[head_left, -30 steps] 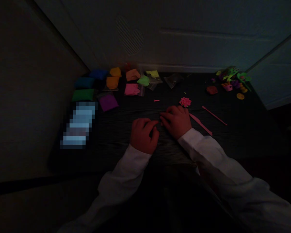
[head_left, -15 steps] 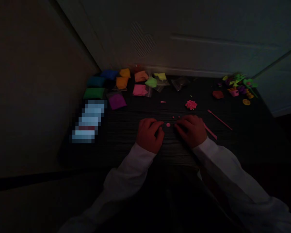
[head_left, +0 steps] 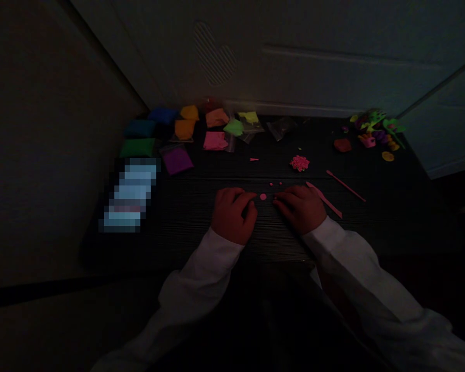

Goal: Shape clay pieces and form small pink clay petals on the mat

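Note:
On the dark table, a small flat pink disc (head_left: 263,197) lies between my two hands. My left hand (head_left: 233,214) rests just left of it, fingers bent, with a gap between thumb and forefinger and nothing seen in it. To the disc's right, my right hand (head_left: 302,208) has its thumb and fingertips close together; what they hold, if anything, is too small and dark to name. Two tiny pink balls, one a pink ball (head_left: 271,184), the other a pink ball (head_left: 280,183), sit just beyond the disc. Farther back is a pink many-petalled flower (head_left: 299,163).
A pink flat modelling tool (head_left: 325,200) and a thin pink stick tool (head_left: 345,186) lie at right. Packets of coloured clay, including a purple packet (head_left: 177,158), line the back left. A lit phone (head_left: 129,194) stands left. Colourful clay pieces (head_left: 375,132) crowd the back right.
The whole view has shifted slightly, so everything appears a little farther left. Both hands stay on either side of the pink disc, and more of the flat pink tool shows beyond the right hand.

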`<state>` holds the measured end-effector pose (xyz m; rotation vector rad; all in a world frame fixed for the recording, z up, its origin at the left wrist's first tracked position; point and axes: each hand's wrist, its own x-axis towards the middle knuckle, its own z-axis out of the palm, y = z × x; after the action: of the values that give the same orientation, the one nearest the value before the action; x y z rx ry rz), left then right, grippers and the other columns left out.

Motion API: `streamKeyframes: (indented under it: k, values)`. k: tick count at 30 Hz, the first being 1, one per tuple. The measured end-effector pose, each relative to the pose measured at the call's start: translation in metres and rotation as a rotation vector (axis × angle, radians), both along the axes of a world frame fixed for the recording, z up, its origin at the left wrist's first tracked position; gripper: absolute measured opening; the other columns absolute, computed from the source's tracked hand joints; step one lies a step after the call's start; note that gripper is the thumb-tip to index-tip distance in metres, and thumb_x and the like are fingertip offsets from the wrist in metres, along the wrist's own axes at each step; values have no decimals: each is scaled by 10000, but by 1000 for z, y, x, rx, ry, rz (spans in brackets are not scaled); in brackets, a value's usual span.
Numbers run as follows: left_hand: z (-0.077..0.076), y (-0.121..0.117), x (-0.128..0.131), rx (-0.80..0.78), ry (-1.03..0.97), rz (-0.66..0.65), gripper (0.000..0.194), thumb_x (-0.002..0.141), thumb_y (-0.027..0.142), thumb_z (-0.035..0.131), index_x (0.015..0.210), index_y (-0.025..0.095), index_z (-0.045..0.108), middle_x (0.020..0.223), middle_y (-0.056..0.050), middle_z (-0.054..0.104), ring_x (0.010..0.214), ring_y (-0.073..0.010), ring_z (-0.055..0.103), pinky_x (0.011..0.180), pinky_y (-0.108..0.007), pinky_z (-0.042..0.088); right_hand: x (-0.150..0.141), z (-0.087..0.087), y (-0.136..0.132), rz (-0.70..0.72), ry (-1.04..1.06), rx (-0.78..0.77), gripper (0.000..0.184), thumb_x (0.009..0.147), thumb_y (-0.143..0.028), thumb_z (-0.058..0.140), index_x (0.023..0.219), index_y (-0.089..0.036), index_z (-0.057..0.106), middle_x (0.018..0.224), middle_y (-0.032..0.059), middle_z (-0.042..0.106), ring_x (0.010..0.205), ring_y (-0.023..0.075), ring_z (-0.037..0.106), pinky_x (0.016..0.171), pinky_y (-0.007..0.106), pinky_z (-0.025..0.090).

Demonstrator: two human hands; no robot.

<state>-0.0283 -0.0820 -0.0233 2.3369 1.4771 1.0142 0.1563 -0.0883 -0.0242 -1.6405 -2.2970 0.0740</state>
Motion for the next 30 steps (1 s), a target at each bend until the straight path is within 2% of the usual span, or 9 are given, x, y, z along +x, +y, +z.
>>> streamKeyframes:
  k: [11, 30]
  values:
    - [-1, 1, -1, -6, 10, -17, 208, 728, 199, 474, 887, 157, 601, 855, -64, 526, 857, -175, 463, 791, -344, 385, 4, 5, -17, 2, -31, 31, 319, 795, -310, 409, 1066, -203, 538, 860, 52, 591, 781, 177, 493, 713, 338, 288]
    - [-1, 0, 0, -14, 19, -19, 201, 732, 201, 469, 877, 161, 602, 848, -60, 528, 859, -175, 462, 793, -344, 381, -3, 9, -21, -14, -227, 34, 324, 803, -356, 362, 1069, -268, 525, 869, 31, 592, 768, 197, 455, 712, 382, 217]
